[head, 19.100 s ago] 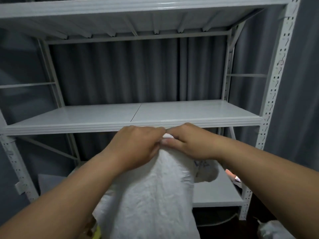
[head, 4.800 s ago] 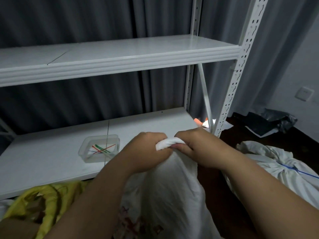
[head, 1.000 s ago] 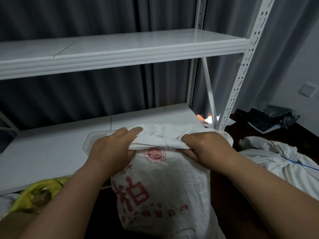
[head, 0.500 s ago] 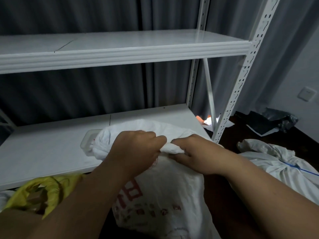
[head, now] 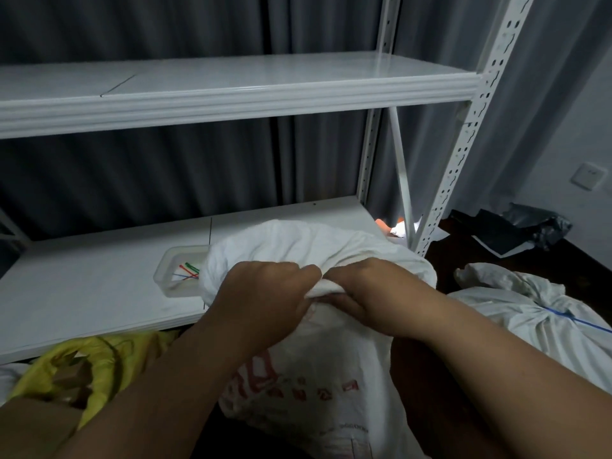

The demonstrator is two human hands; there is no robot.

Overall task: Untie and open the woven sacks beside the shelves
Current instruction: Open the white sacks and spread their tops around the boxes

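A white woven sack (head: 318, 369) printed with red characters stands upright on the floor in front of the lower shelf (head: 99, 293) of a white metal rack, its loosened mouth billowing up and back over the shelf edge. At the near rim of that mouth, a rolled fold of fabric runs left to right between two hands that meet knuckle to knuckle. The left hand (head: 261, 303) grips the fold with its fingers curled over the top; the right hand (head: 374, 293) pinches the same roll from the other side, its thumb tucked under. The fold lies directly between the two grips, its long axis crosswise to the person, so parting the hands sideways looks like the move that would spread the mouth open; neither hand is clearly nearer. No tie shows on this sack, which appears already undone.

Partly hidden behind the sack mouth, a clear plastic tray (head: 175, 270) holding coloured ties sits on the shelf. To the right, well apart on the dark floor, a second white sack (head: 530, 313) lies bound with a blue cord (head: 569, 318), apparently yet to be opened. A yellow bag (head: 86, 369) slumps at lower left.
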